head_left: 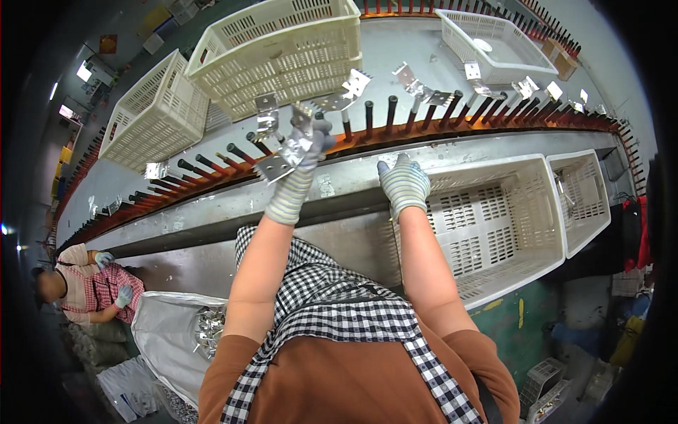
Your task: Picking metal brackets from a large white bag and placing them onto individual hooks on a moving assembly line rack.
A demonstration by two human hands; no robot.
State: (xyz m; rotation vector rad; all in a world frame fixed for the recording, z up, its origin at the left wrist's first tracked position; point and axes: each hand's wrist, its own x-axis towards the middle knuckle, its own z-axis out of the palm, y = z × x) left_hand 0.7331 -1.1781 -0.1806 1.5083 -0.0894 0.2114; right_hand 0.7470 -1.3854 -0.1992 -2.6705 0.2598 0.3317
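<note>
My gloved left hand (311,145) is closed on a shiny bent metal piece (292,147), which has flat plates and a toothed edge. It is held up beside a row of upright pegs with black tips. Another metal piece (267,119) stands just left of that hand, and how it is supported is partly hidden. To the right, similar metal pieces (422,90) sit on the pegs (392,113). My gloved right hand (405,185) is at the bench's front ledge, fingers apart and no object visible in it, left of a large white crate (554,212).
Cream crates (282,67) (155,113) stand beyond the pegs at left, and a white basket (494,42) at far right. A smaller crate (586,201) adjoins the large one. A white sack (166,332) of metal parts is at lower left, near another gloved person (92,283).
</note>
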